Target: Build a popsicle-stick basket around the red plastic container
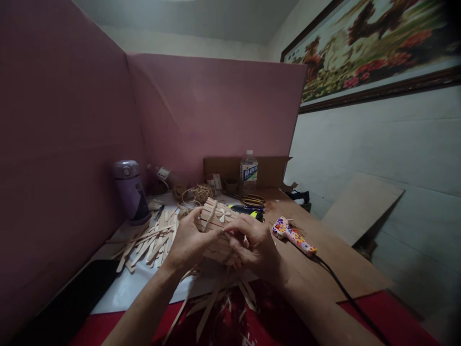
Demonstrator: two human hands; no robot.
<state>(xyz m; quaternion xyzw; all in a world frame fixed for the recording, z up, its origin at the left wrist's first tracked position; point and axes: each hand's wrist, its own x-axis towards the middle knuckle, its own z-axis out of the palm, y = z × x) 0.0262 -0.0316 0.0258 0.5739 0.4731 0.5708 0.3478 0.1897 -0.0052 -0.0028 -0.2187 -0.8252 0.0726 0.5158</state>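
Observation:
A small box built of wooden ice-cream sticks (216,221), with a pale bow on its front, is held over the table between both hands. My left hand (189,240) is curled round its left side. My right hand (254,245) grips its right and lower side, fingers bent and pinched at the front face. A strand of twine runs across the top of the stick box.
Loose wooden sticks (153,242) lie left of the hands, more below them (216,300). A flowered glue gun (293,235) with a black cord lies to the right. A purple flask (130,192), a twine ball (201,193), a water bottle (248,172) and scissors (248,210) stand behind. Pink boards wall the table.

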